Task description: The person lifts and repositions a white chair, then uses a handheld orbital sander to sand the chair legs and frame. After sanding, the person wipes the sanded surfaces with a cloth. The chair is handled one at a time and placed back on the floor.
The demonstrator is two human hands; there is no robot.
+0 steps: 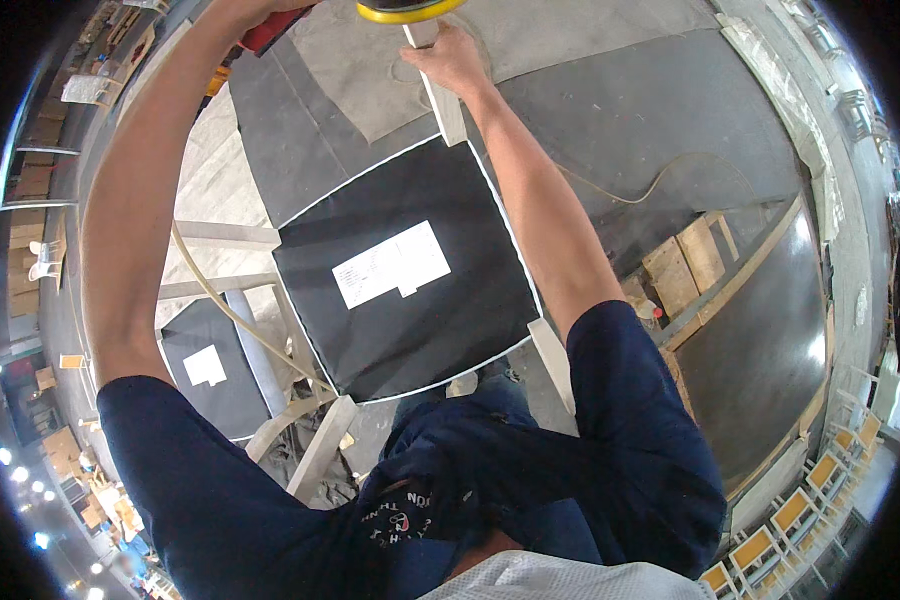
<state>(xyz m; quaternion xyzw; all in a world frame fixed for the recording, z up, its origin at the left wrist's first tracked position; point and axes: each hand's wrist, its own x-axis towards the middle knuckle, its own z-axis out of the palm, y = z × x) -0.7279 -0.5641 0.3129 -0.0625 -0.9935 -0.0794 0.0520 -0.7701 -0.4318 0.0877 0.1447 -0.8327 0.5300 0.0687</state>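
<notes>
While an upturned chair [405, 270] is being propped at an angle, its pale leg [442, 95] is being gripped by the right hand [450, 58], apparently to steady it. A yellow-padded sander [405, 10] is being held at the leg's tip; the left hand [270, 8] is largely cut off, its grip not discernible.

Bright, even light fills the sharp centre, a white label [391, 263] glares almost blank, small lamps [17, 472] flare at the lower left, and the fisheye bends straight edges into a soft, black-vignetted rim.
</notes>
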